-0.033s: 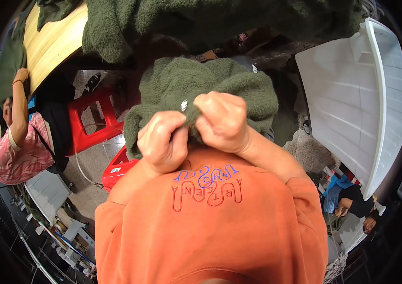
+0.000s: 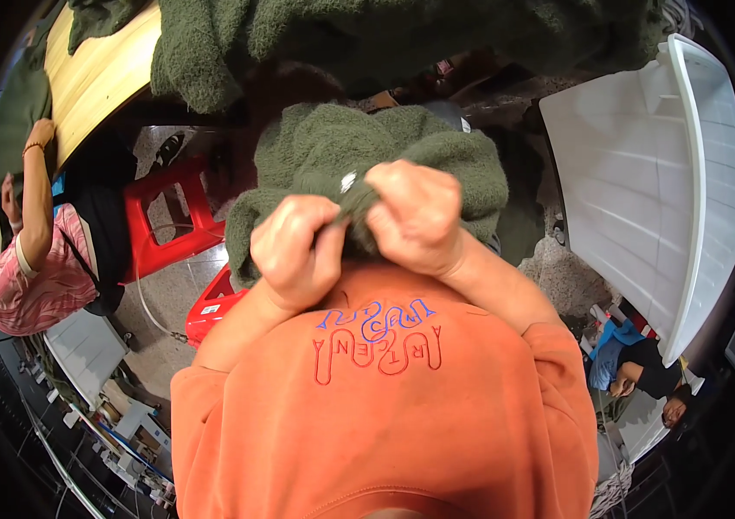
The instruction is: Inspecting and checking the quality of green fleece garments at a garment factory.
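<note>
A fuzzy dark green knit garment (image 2: 341, 143) lies bunched across my lap. My left hand (image 2: 296, 246) is closed on a fold of it, knuckles up. Close by on the right, my right hand (image 2: 417, 214) pinches the same garment, and a short strip of knit is stretched between the two fists. A small white tag (image 2: 348, 182) shows on this strip, near my right fingers. My fingertips are mostly hidden by the backs of the hands.
More green knit cloth (image 2: 315, 30) is heaped ahead. A wooden table (image 2: 99, 82) stands far left, where a person in a pink top (image 2: 43, 277) handles green cloth. Red stools (image 2: 173, 221) sit at left. A large white bin (image 2: 635, 173) stands at right, with another person (image 2: 644, 372) beyond.
My right hand has shifted slightly right, drawing the pinched strip and its white tag along. The left hand keeps its grip with a small tilt.
</note>
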